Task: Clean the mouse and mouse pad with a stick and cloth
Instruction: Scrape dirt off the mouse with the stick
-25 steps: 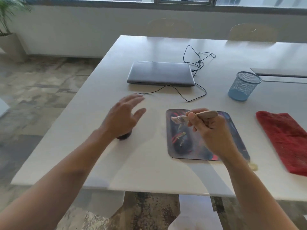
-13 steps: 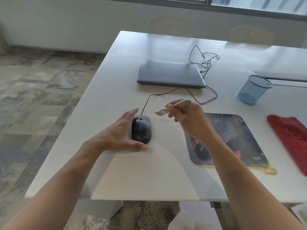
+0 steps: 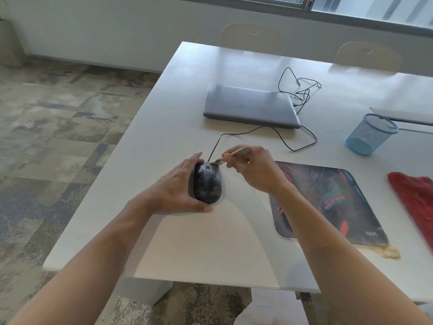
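While the left hand (image 3: 173, 193) cups the dusty black mouse (image 3: 207, 184) on the white table (image 3: 187, 249), the right hand (image 3: 255, 171) pinches a stick (image 3: 235, 154) — tip at the mouse's one-o'clock edge. Mouse pad (image 3: 328, 202) lies at three o'clock; red cloth (image 3: 414, 202) beyond it.

Window daylight, soft shadows, blurred, warped edges

The red cloth (image 3: 414, 202) runs off the right edge, blurred. The left hand (image 3: 173, 191) covers the mouse's (image 3: 207, 184) left side. The stick's (image 3: 234, 156) middle disappears inside the right hand (image 3: 255, 172).
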Action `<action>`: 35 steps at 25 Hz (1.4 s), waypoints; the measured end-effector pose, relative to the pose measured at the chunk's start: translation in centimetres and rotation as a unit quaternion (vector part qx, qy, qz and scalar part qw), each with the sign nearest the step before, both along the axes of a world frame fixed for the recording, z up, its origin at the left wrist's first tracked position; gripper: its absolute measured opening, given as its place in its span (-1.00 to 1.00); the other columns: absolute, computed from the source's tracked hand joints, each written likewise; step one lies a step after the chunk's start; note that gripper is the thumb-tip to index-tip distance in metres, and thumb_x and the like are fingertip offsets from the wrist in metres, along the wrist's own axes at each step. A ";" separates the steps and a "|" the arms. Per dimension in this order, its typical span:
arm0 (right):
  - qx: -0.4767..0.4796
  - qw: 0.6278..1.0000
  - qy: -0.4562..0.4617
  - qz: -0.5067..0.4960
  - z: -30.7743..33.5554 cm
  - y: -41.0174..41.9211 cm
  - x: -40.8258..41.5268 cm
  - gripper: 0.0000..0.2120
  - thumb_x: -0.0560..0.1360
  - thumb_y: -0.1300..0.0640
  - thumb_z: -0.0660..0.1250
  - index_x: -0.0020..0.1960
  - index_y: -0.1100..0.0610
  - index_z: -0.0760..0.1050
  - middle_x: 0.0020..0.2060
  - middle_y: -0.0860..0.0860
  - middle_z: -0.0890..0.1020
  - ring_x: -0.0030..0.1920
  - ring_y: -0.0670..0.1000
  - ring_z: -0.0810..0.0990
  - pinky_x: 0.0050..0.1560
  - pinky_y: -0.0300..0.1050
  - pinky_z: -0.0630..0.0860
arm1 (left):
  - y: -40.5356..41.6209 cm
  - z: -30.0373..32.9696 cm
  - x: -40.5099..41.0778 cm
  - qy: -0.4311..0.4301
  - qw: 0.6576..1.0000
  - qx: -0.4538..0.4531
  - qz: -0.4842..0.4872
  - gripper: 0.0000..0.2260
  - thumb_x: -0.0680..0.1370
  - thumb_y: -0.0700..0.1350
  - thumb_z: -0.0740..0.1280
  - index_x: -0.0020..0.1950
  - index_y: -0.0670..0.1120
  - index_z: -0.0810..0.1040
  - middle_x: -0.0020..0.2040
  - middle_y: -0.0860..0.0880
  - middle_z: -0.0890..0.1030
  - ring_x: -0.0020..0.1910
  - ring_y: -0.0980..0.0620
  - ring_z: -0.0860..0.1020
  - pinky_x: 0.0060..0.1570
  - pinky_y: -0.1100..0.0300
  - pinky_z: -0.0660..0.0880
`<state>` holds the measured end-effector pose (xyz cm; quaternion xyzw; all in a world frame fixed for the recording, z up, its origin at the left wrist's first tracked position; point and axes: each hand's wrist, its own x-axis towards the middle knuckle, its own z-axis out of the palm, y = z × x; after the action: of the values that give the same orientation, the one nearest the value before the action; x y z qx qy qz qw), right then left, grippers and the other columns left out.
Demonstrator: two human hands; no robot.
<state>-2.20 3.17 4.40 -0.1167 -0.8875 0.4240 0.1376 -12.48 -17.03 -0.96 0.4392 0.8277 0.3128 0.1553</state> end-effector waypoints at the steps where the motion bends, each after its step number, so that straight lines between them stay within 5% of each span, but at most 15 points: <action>1: -0.004 1.000 0.006 0.000 0.3 0.0 0.5 -0.87 0.54 0.05 0.39 -0.09 0.05 0.69 -0.31 -0.10 0.70 -0.34 -0.23 0.58 -0.17 -0.27 0.50 | 0.0 0.0 0.0 0.001 1.000 0.001 0.002 0.17 0.10 0.40 0.52 0.53 0.16 -0.06 0.43 0.19 0.27 0.38 0.20 0.28 0.34 0.20 0.25; 7: 0.024 0.998 0.038 0.051 0.4 -1.4 5.3 -0.87 0.54 0.10 0.40 -0.13 0.05 0.69 -0.25 -0.38 0.65 -0.28 -0.24 0.60 -0.25 -0.45 0.39 | 0.1 0.3 0.4 0.001 1.000 0.007 0.003 0.15 0.12 0.31 0.54 0.55 0.11 -0.03 0.44 0.17 0.28 0.38 0.18 0.29 0.36 0.16 0.26; 12: 0.023 0.995 0.083 0.043 0.8 -0.8 5.9 -0.82 0.54 0.06 0.39 -0.18 -0.20 0.61 -0.21 -0.20 0.70 -0.31 -0.26 0.56 -0.32 -0.44 0.37 | 0.0 0.5 0.5 0.003 1.000 0.006 0.006 0.15 0.12 0.32 0.54 0.55 0.09 0.00 0.43 0.17 0.29 0.39 0.19 0.28 0.38 0.12 0.26; 18: 0.044 0.998 0.051 0.004 -0.7 0.2 1.7 -0.90 0.55 0.10 0.39 -0.08 0.01 0.69 -0.07 -0.10 0.73 -0.09 -0.11 0.66 -0.07 -0.33 0.47 | 0.0 0.7 0.7 -0.005 1.000 0.003 0.016 0.15 0.11 0.35 0.53 0.54 0.11 0.01 0.41 0.22 0.28 0.39 0.23 0.26 0.40 0.08 0.25; 26: 0.071 0.993 0.085 0.045 -0.8 -1.5 6.1 -0.88 0.53 0.07 0.40 0.01 -0.11 0.67 -0.25 -0.41 0.61 -0.13 -0.24 0.56 -0.13 -0.45 0.38 | -0.1 0.6 0.6 -0.010 1.000 0.006 0.011 0.15 0.12 0.34 0.53 0.55 0.11 0.00 0.42 0.21 0.28 0.39 0.22 0.27 0.39 0.11 0.25; 32: 0.126 0.980 0.073 0.133 -0.1 -1.5 9.2 -0.80 0.53 -0.03 0.33 0.05 -0.01 0.68 -0.16 -0.40 0.58 -0.07 -0.16 0.54 -0.04 -0.39 0.40 | -0.1 0.5 0.5 -0.009 1.000 0.009 0.011 0.15 0.10 0.37 0.53 0.54 0.11 0.01 0.38 0.24 0.28 0.36 0.24 0.28 0.37 0.16 0.25; 35: 0.123 0.983 0.108 0.079 0.1 -1.1 8.3 -0.80 0.52 0.00 0.34 0.07 0.01 0.68 -0.14 -0.36 0.61 -0.14 -0.26 0.52 -0.08 -0.40 0.38 | -0.2 0.6 0.5 -0.008 1.000 0.007 0.009 0.14 0.12 0.36 0.53 0.54 0.11 0.01 0.36 0.26 0.27 0.35 0.24 0.28 0.36 0.15 0.26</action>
<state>6.13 2.07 4.48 0.0180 -0.9192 0.3315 0.2117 -11.99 -17.22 -0.40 0.4300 0.8285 0.3232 0.1556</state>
